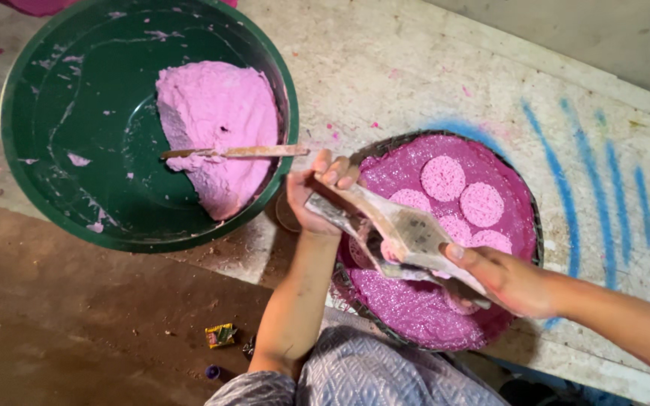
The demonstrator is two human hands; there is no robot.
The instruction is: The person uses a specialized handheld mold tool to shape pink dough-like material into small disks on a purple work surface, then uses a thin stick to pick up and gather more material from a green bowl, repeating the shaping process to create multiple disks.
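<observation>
Upper left: green basin (54, 135), smeared inside, holding a mound of pink paste (216, 128) against the right wall. Across paste and rim, a thin stick (235, 152), lying nearly level, untouched by either hand. Lower left: brown floor with a small yellow wrapper (221, 335) near the bottom edge.

Centre: left hand (317, 199), fingers curled shut around the upper end of a flat, paste-crusted tool (408, 229), knuckles just beside the basin rim. Tool held aslant from upper left to lower right, above the left half of a round tray (524, 195); impossible to tell whether touching the tray or hanging clear of it. Right of centre: right hand (505, 282), pinching the lower end of the tool, thumb on top, other fingers hidden underneath.

Tray lined with glittery pink, set on a pale slab (385, 68). Several round pink discs (443, 178) in the upper half, close together, some partly hidden behind the tool.

Far right: blue streaks (566, 188) on the slab, well apart from the hands.

Best handling, judging from this: keep both grips firm and the tool steady between them, over a bare patch of the glitter and away from the discs already lying there. Work low over the tray to spare the soft shapes a drop. Keep the left wrist clear of the basin rim and the stick.
</observation>
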